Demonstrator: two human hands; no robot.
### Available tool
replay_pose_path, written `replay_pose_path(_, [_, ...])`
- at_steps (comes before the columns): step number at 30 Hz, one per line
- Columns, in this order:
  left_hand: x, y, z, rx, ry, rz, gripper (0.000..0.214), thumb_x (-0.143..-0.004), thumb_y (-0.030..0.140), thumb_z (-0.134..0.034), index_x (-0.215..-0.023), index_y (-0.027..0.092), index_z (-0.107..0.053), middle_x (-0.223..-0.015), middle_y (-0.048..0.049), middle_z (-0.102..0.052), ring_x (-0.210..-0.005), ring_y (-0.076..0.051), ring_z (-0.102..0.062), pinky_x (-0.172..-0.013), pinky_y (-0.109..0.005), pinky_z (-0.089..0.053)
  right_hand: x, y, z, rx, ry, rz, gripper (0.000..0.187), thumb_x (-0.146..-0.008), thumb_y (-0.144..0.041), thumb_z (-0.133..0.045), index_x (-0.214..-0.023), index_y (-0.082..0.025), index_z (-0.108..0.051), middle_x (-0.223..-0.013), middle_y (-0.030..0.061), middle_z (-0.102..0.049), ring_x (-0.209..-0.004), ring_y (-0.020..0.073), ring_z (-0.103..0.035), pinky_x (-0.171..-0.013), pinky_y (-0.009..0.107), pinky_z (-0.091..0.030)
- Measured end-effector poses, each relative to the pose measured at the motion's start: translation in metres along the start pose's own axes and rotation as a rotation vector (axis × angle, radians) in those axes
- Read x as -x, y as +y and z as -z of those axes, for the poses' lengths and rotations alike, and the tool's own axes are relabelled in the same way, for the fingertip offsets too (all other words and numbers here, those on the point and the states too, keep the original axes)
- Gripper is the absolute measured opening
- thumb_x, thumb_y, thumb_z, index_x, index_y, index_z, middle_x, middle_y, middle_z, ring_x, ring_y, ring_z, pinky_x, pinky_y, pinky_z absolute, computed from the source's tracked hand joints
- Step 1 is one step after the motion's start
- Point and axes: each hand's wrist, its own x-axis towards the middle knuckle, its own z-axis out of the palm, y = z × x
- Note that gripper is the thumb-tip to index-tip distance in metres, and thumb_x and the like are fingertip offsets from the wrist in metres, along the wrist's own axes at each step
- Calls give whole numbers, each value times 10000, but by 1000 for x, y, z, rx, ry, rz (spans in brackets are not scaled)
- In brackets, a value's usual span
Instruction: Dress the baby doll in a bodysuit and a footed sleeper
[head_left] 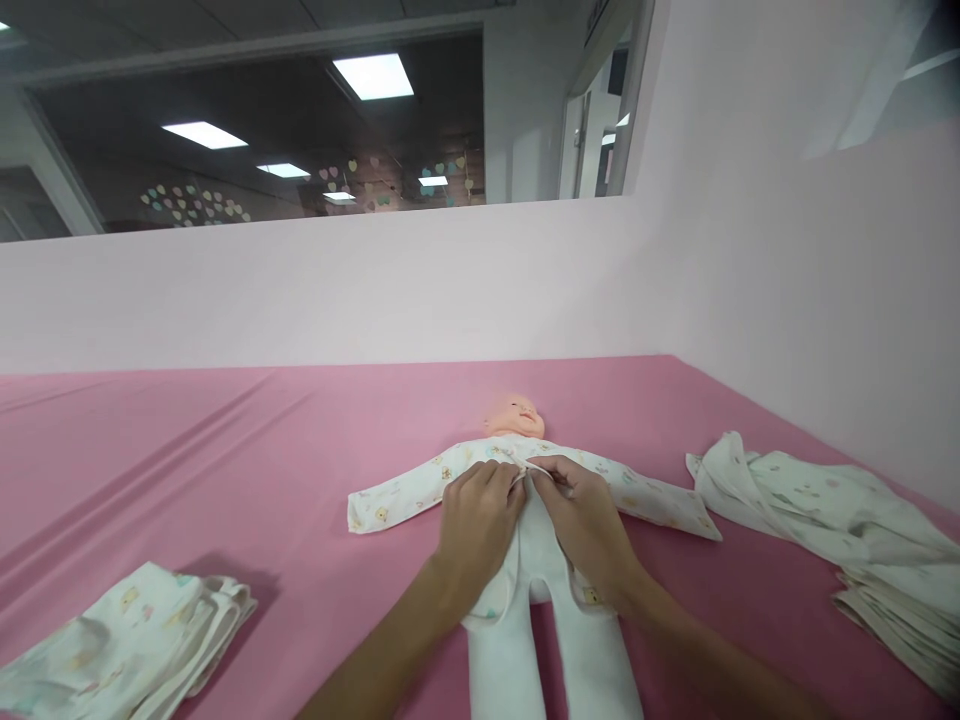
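A baby doll [516, 415] lies on its back with its head away from me. It wears a white printed baby shirt [420, 487], both sleeves spread out sideways, over white leggings [504, 668]. At the chest, my left hand [484, 520] pinches a thin white tie string [527, 466] of the shirt. My right hand [581, 515] meets it there, its thumb and fingers closed on the string too. How the strings cross between the fingertips is partly hidden by my fingers. Below my hands the shirt's front edges hang apart over the leggings.
Folded printed cloth [127, 640] lies at the left front on the pink mat [322, 590]. More printed garments [817, 505] are heaped at the right, above a folded stack [904, 625]. A white wall [337, 295] with a window borders the mat behind and on the right.
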Motion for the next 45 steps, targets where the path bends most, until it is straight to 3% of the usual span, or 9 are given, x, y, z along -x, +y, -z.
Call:
replay_pose_path(7, [5, -1, -4, -74, 39, -114, 125, -843, 62, -526, -841, 165, -595, -720, -1, -615, -671, -164, -530, -584, -285, -344, 11, -7, 4, -96, -23, -104, 268, -818, -347, -559, -969, -191, -715, -884, 48, -726, -799, 205, -654, -709, 298, -505])
replay_pose_path(13, [6, 1, -5, -51, 23, -111, 180, -757, -5, -498, -786, 157, -571, -708, -18, -612, -655, -171, -518, -552, -285, -319, 18, 0, -7, -90, -17, -73, 258, -837, -355, -542, -991, -221, -700, -1037, 50, -706, -970, 212, -639, -863, 324, -500])
replay_pose_path(16, [4, 2, -2, 44, -56, 7, 205, -768, 0, -451, -750, 167, -570, -717, -21, -615, -656, -162, -515, -554, -277, -315, 22, -2, -8, -25, -33, -38, 243, -855, -334, -501, -941, -230, -703, -1092, 47, -694, -1067, 226, -611, -908, 339, -486])
replay_pose_path(21, [-9, 3, 14, 450, -276, 259, 193, -837, 121, -439, -803, 189, -616, -804, 2, -639, -745, -145, -543, -664, -261, -395, 22, 3, -5, 11, -74, -4, 260, -874, -359, -480, -907, -252, -714, -1198, 43, -663, -1213, 258, -544, -972, 384, -459])
replay_pose_path(26, [-19, -5, 26, 788, -477, 386, 213, -863, 220, -416, -789, 181, -613, -781, 17, -598, -653, -108, -491, -576, -221, -367, 17, 12, -2, 30, -95, 43, 278, -887, -394, -482, -948, -267, -720, -1281, 43, -622, -1250, 269, -519, -1023, 432, -420])
replay_pose_path(33, [-19, -8, 21, 812, -485, 528, 289, -875, 390, -469, -684, 176, -505, -602, 53, -415, -467, -65, -300, -425, -203, -235, 20, 8, -2, 152, -145, 154, 294, -896, -299, -446, -732, -256, -687, -1302, 15, -608, -1269, 222, -498, -1052, 417, -384])
replay_pose_path(36, [-19, -8, 19, 824, -478, 537, 286, -887, 403, -452, -709, 184, -495, -595, 57, -392, -442, -61, -291, -398, -198, -227, 21, 10, -3, 151, -114, 94, 251, -878, -296, -466, -1016, -280, -676, -1313, 22, -597, -1250, 222, -510, -1016, 422, -421])
replay_pose_path(39, [-19, -7, 21, 852, -517, 595, 306, -895, 459, -435, -736, 200, -467, -564, 69, -353, -395, -62, -276, -357, -199, -209, 20, 14, -4, 157, -64, 53, 435, -862, -310, -493, -1295, -293, -532, -1327, 32, -581, -1235, 236, -516, -989, 443, -445])
replay_pose_path(45, [-19, -5, 23, 844, -562, 619, 335, -900, 510, -408, -742, 216, -438, -556, 74, -342, -399, -80, -278, -364, -219, -231, 21, 17, -4, 197, -68, 140, 412, -869, -277, -460, -1263, -260, -580, -1307, 34, -592, -1248, 227, -495, -1038, 435, -418])
